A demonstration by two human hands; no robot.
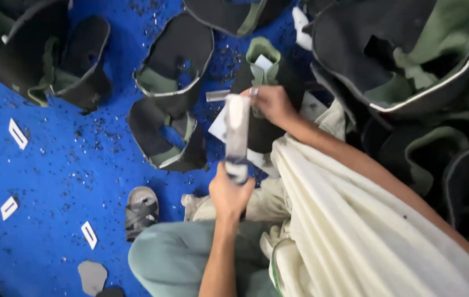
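Bright blue floor (69, 165), flecked all over with dark crumbs and scraps, seen from above. Scattered across it, black cut fabric pieces with green lining (171, 60), some curled open like shells, with a larger heap of the same black and green pieces (410, 55) piled at far right. Three small white tags (18, 133) lying well apart on the left side of the floor. Near the bottom, a foot in a grey strapped sandal (141, 210) and a bent knee in pale green cloth (174, 258). Cream fabric (355, 231) draped over the lap at lower right (folds running toward the near right corner).

At centre, a narrow pale strip (237, 129), blurred, stretched upright between two hands. Left hand (229, 195) closed around the strip's near end, fingers curled tight over it. Right hand (270, 104) pinching the far end, thumb and fingers closed on it, with a ring showing on one finger. Just behind the right hand, another black piece with a green folded edge (262, 60) and a small white label. Strip material impossible to tell because of the blur.
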